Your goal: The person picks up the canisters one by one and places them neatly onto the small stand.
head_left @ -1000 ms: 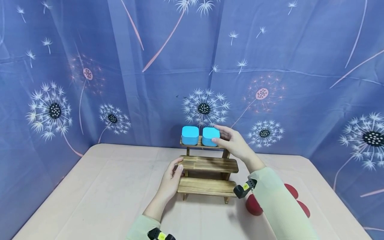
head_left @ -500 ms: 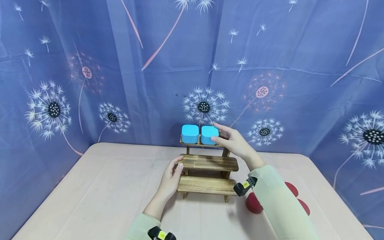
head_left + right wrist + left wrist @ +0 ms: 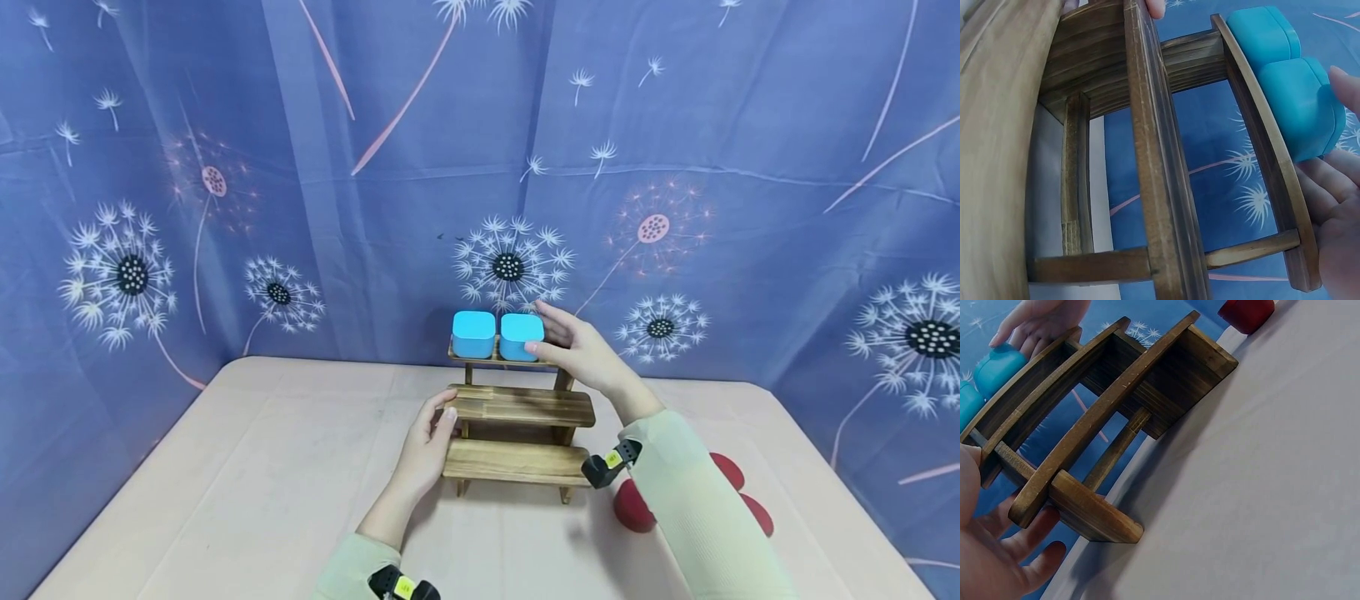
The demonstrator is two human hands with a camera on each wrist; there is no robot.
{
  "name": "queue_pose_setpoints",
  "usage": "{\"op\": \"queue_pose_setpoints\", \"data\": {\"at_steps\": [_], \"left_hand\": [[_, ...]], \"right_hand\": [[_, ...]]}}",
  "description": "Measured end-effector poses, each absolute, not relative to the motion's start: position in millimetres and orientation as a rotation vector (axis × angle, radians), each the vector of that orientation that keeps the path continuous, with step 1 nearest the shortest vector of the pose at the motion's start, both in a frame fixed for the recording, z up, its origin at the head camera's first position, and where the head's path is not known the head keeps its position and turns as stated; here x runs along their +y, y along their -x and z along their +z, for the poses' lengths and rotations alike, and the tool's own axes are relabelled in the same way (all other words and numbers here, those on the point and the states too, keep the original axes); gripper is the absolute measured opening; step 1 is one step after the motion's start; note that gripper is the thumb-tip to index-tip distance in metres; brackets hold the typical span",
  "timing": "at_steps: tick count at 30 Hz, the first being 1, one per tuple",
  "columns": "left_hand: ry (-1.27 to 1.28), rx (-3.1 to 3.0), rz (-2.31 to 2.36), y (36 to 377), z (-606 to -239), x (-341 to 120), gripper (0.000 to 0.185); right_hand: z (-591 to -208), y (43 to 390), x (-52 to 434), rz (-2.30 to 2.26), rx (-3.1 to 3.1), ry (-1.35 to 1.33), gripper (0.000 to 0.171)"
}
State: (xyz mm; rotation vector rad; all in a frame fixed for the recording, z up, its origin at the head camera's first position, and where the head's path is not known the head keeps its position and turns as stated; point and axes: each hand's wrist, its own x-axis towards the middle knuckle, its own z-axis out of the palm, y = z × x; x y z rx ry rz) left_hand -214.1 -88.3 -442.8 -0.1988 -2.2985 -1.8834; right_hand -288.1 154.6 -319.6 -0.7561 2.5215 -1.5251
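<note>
right hand (image 3: pixel 581 354): fingers curled round right blue box (image 3: pixel 521 336), top step of wooden rack (image 3: pixel 517 408)
left hand (image 3: pixel 427 442): gripping rack's left end, middle step
left blue box (image 3: pixel 474 333): touching right one
rack: on tabletop (image 3: pixel 247 475)

red round pieces (image 3: pixel 636 510) on pink table (image 3: pixel 247 483), blue dandelion-print backdrop (image 3: pixel 300 167)

Pale green sleeves (image 3: pixel 697 508), black wrist cameras (image 3: pixel 606 468)

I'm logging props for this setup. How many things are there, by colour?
Blue boxes: 2, the left and the right, on the top step.
Brown wooden stepped shelf: 1.
Red things on the table, partly hidden by the sleeve: 3 show.
Total: 6.
</note>
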Motion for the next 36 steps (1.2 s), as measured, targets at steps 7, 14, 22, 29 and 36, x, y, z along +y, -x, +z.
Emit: {"op": "queue_pose_setpoints", "data": {"at_steps": [7,14,22,29,36], "left_hand": [[0.204,-2.288,-1.892,214.4,-443.9,-88.2,0.036],[0.214,-2.285,-1.895,213.8,-443.7,-88.6,0.037],[0.207,-2.297,-1.889,214.0,-443.4,-89.1,0.036],[0.215,-2.295,-1.878,213.5,-443.8,-89.1,0.037],[0.215,-2.287,-1.899,214.6,-446.2,-88.4,0.038]], "right_hand": [[-322.0,288.0,154.9,-1.575,2.533,0.707,0.074],[-325.6,287.5,155.8,-1.645,2.556,0.718,0.069],[-328.5,286.2,156.2,-1.774,2.516,0.697,0.063],[-331.7,284.9,157.0,-1.860,2.519,0.676,0.058],[-333.4,282.3,157.8,-1.934,2.526,0.658,0.053]]}}
